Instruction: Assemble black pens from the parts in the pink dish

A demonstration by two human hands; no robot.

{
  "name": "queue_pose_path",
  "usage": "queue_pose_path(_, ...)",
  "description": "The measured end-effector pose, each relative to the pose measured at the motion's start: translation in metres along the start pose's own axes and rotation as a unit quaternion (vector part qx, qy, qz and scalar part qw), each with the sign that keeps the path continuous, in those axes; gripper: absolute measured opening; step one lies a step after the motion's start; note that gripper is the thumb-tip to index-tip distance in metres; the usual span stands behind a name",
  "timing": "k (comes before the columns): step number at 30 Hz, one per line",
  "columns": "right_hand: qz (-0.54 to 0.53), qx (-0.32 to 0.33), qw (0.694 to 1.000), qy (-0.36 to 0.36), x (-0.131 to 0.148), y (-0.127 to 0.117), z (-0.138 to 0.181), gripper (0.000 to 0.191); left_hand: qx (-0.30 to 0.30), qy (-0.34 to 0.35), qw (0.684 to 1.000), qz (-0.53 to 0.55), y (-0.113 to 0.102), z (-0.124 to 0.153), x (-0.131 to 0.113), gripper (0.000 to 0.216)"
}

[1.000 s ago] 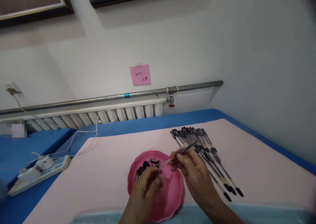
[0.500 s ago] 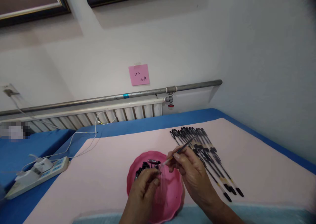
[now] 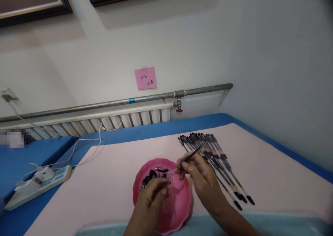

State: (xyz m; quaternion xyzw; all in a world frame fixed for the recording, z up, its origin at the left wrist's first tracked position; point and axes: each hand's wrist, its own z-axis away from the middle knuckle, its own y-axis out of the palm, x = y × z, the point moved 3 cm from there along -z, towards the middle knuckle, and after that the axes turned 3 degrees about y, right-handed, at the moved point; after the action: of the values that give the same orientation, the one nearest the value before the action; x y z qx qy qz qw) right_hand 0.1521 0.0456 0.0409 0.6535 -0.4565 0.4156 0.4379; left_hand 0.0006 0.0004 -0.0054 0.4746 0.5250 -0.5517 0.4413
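Note:
My right hand (image 3: 199, 173) is closed in a pinch around a thin pen refill (image 3: 192, 155), dark along its upper part and clear toward its lower end. The refill slants down to the left, its lower end at the fingertips of my left hand (image 3: 152, 199). Those left fingers are pinched together over the pink plate (image 3: 182, 211); what sits between them is too small to make out. Black pen caps (image 3: 149, 177) lie in the plate's left side. Clear thin tubes (image 3: 170, 201) show in its middle, partly behind my left hand.
Several black-capped pens (image 3: 221, 166) lie in rows on the pink sheet (image 3: 111, 180), right of the plate. A white power strip (image 3: 39, 187) with plugs and cables is at the left. Behind the blue table edge (image 3: 203, 120) are a radiator (image 3: 135, 119) and a pipe (image 3: 208, 88).
Both hands keep nearly the same pose, the refill still angled toward the left fingertips. The whole view has shifted slightly.

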Motion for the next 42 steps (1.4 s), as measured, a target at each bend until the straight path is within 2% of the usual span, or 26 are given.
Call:
queue_pose_path(7, 0.037, 0.035, 0.999, 0.006, 0.005, -0.004, -0.001, 0.006, 0.020, -0.020, 0.998, 0.055, 0.000, 0.002, 0.003, 0.027)
queue_pose_path(12, 0.074, 0.092, 0.992, 0.037, 0.000, -0.001, -0.002, 0.006, 0.034, -0.069, 0.982, 0.171, 0.003, 0.002, 0.010, 0.025)
queue_pose_path(15, 0.074, 0.118, 0.987, 0.085, -0.006, 0.003, -0.001, 0.008, 0.005, -0.078, 0.972, 0.223, 0.000, 0.001, 0.014, 0.024)
queue_pose_path(19, 0.018, 0.103, 0.986, 0.132, -0.009, 0.003, -0.001, 0.027, -0.038, -0.062, 0.958, 0.279, -0.010, 0.000, 0.007, 0.027)
queue_pose_path(21, 0.046, 0.092, 0.985, 0.139, -0.012, 0.003, -0.001, 0.023, -0.068, -0.054, 0.942, 0.323, -0.015, -0.001, 0.003, 0.025)
queue_pose_path(24, 0.109, 0.130, 0.976, 0.137, -0.019, 0.013, 0.005, 0.011, -0.090, -0.050, 0.933, 0.345, -0.013, -0.001, 0.001, 0.023)
queue_pose_path(27, 0.111, 0.159, 0.972, 0.130, -0.027, 0.026, 0.015, 0.019, -0.077, -0.050, 0.939, 0.330, -0.003, -0.002, 0.005, 0.022)
queue_pose_path(30, 0.109, 0.142, 0.976, 0.124, -0.031, 0.031, 0.020, 0.022, -0.070, -0.039, 0.953, 0.294, 0.002, -0.002, 0.006, 0.023)
queue_pose_path(32, 0.100, 0.122, 0.980, 0.123, -0.033, 0.024, 0.017, 0.021, -0.079, -0.035, 0.963, 0.255, -0.002, -0.002, 0.004, 0.030)
queue_pose_path(33, 0.090, 0.098, 0.983, 0.123, -0.033, 0.017, 0.015, 0.022, -0.085, -0.036, 0.968, 0.235, -0.006, -0.002, 0.003, 0.036)
queue_pose_path(35, 0.062, 0.011, 0.990, 0.123, -0.034, -0.002, 0.008, 0.025, -0.135, -0.019, 0.970, 0.203, -0.019, -0.002, 0.001, 0.043)
queue_pose_path(37, 0.056, -0.091, 0.989, 0.099, -0.034, -0.022, 0.006, 0.022, -0.164, -0.022, 0.976, 0.138, -0.029, -0.004, 0.001, 0.041)
queue_pose_path(38, 0.058, -0.101, 0.989, 0.096, -0.034, -0.029, 0.006, 0.024, -0.179, -0.023, 0.978, 0.105, -0.033, -0.004, 0.002, 0.038)
queue_pose_path(42, 0.114, -0.037, 0.990, 0.073, -0.036, -0.033, 0.019, 0.018, -0.176, -0.014, 0.984, -0.002, -0.036, -0.007, 0.008, 0.027)
